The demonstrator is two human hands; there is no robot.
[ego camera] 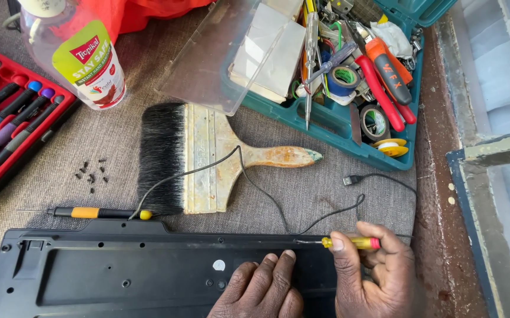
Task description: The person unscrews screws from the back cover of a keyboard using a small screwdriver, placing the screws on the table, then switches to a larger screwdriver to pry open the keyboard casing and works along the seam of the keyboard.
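Fingers of the right hand point(378, 271) pinch a small yellow screwdriver point(349, 242) at the upturned keyboard's point(119, 271) top edge; left hand point(261, 288) lies flat on it, empty. Paintbrush point(208, 156) sits near. Both wrists are cut off below.

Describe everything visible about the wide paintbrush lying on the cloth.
The wide paintbrush lies flat on the grey cloth, black bristles pointing left, handle pointing right. Its broad metal band looks pale, scratched and paint-stained. The wooden handle is worn, rust-coloured in patches, with a greenish tip. A thin black cable runs across the band and handle. Its upper edge sits beside the clear plastic lid.
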